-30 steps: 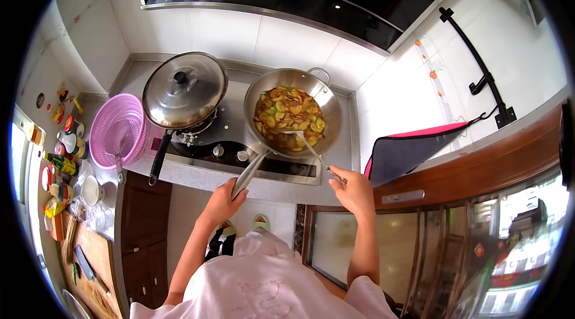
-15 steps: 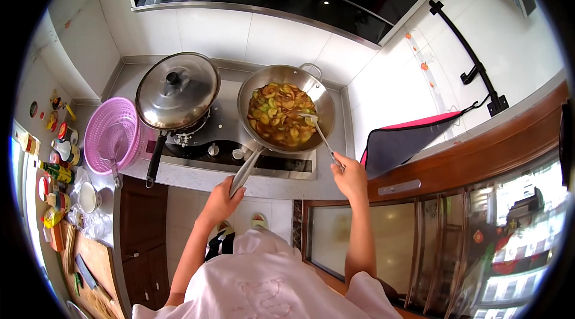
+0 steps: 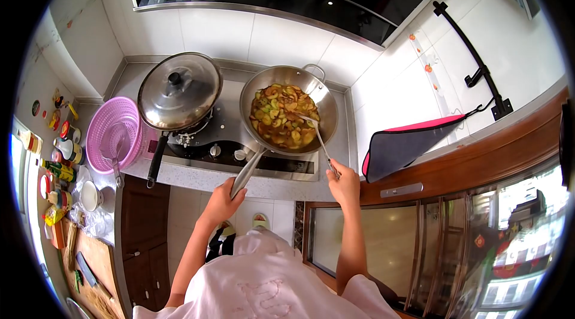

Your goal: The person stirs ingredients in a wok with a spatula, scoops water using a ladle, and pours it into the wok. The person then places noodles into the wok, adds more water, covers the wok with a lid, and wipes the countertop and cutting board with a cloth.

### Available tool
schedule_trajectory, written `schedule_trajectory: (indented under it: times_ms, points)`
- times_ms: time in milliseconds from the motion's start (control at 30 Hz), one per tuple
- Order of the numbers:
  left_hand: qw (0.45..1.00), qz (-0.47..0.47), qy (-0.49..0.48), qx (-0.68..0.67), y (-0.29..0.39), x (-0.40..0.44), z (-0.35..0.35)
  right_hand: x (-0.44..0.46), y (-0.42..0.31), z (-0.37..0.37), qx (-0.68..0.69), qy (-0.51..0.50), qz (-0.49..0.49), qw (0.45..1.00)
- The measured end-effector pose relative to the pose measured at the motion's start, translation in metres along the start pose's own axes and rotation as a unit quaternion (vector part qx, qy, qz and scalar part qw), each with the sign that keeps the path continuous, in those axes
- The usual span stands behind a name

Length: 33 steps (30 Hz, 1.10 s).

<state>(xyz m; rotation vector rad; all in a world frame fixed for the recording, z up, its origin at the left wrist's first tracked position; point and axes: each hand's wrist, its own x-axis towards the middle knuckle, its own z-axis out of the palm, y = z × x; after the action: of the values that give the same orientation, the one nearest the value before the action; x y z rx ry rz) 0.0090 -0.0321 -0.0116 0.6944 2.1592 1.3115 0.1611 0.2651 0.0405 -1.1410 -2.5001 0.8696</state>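
Observation:
My left hand (image 3: 224, 200) is closed round the long metal handle of a steel wok (image 3: 330, 116) on the right side of the stove. In my right hand (image 3: 344, 183) is a metal spatula (image 3: 321, 142), gripped by its handle. Its blade dips into the right part of the sliced vegetables (image 3: 280, 110), which lie in brown sauce in the wok. The submerged end of the blade is hidden by the food.
A lidded pan (image 3: 179, 92) stands on the left burner, its black handle pointing toward me. Left of it is a pink basket (image 3: 96, 160). Bottles (image 3: 58, 169), a white bowl (image 3: 91, 197) and a knife (image 3: 85, 268) on a cutting board (image 3: 108, 259) line the left counter. A dark cloth (image 3: 395, 154) hangs at right.
My right hand has shifted slightly left and down with the spatula. The vegetables in the wok lie a little differently. My left hand keeps its hold on the handle.

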Motion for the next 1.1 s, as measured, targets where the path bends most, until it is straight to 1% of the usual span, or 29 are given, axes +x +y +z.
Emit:
schedule_trajectory:
  times_ms: [33,133,233,333,433,467,567,667,767,867,967,1100]
  points:
    - [1.000,0.001,0.001,-0.002,-0.003,0.000,0.001,-0.001,0.000,0.000,-0.004,-0.008,0.021,1.000]
    - [1.000,-0.011,-0.004,0.004,-0.003,0.001,0.000,-0.006,-0.008,-0.003,-0.017,-0.013,0.013,1.000]
    - [1.000,-0.014,0.003,-0.003,-0.005,0.000,0.003,-0.002,-0.016,0.006,-0.018,0.017,-0.013,1.000]
    - [1.000,-0.016,0.001,-0.008,-0.005,0.001,0.003,0.020,-0.018,0.025,-0.032,0.041,-0.030,0.998]
    - [1.000,-0.023,0.002,0.002,-0.001,0.000,0.002,0.037,-0.020,0.046,-0.030,0.031,-0.035,0.998]
    - [1.000,-0.025,0.006,0.007,0.000,0.000,0.001,0.037,-0.020,0.048,-0.060,0.017,-0.035,0.997]
    - [1.000,-0.022,0.012,0.013,-0.003,0.000,0.003,0.033,-0.025,0.040,-0.037,0.017,-0.061,0.997]
    - [0.999,-0.026,0.020,-0.008,-0.007,-0.001,0.007,0.042,-0.028,0.035,-0.012,0.031,-0.060,0.998]
    - [0.999,-0.026,0.026,0.014,-0.003,-0.001,0.006,0.063,-0.026,0.051,-0.034,0.047,-0.069,0.996]
    - [0.988,-0.145,0.010,-0.058,0.023,-0.003,0.004,0.067,-0.032,0.059,-0.043,0.015,-0.058,0.997]
    - [0.997,0.012,0.076,0.012,-0.001,-0.002,0.010,0.058,-0.034,0.056,-0.034,-0.003,-0.058,0.998]
    - [0.997,0.007,0.073,0.012,-0.002,0.002,0.002,0.053,-0.030,0.053,-0.041,-0.018,-0.050,0.998]
